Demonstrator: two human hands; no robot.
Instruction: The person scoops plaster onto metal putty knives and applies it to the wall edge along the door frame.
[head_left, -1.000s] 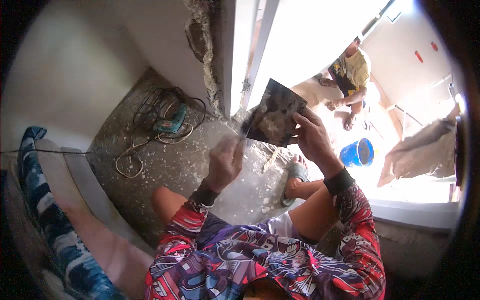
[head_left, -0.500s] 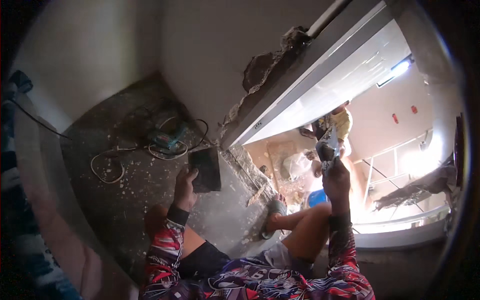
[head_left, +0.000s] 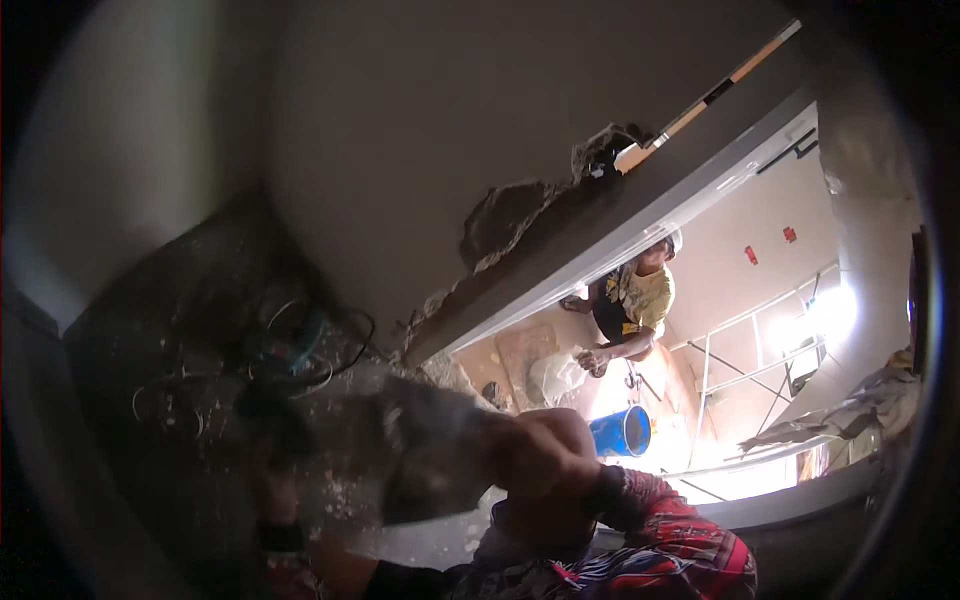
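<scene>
While both hands, left (head_left: 275, 450) and right (head_left: 535, 455), grip the dark tile (head_left: 420, 460), positioning seems underway; next comes careful lowering onto the floor (head_left: 170, 400).

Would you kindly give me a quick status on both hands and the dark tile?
Right hand gripping the dark tile. Left hand at its other edge, blurred. Tangled cable on the floor behind.

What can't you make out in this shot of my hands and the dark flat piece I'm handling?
- Head view: left hand is motion-smeared and dark; its grip cannot be told.
- Flat dark piece: blurred, its material and edges unclear.
- Right hand: fingers lost in blur against the piece.
- Power tool among cables: dim, type unclear.
- Co-worker's hands: too small to read.
</scene>
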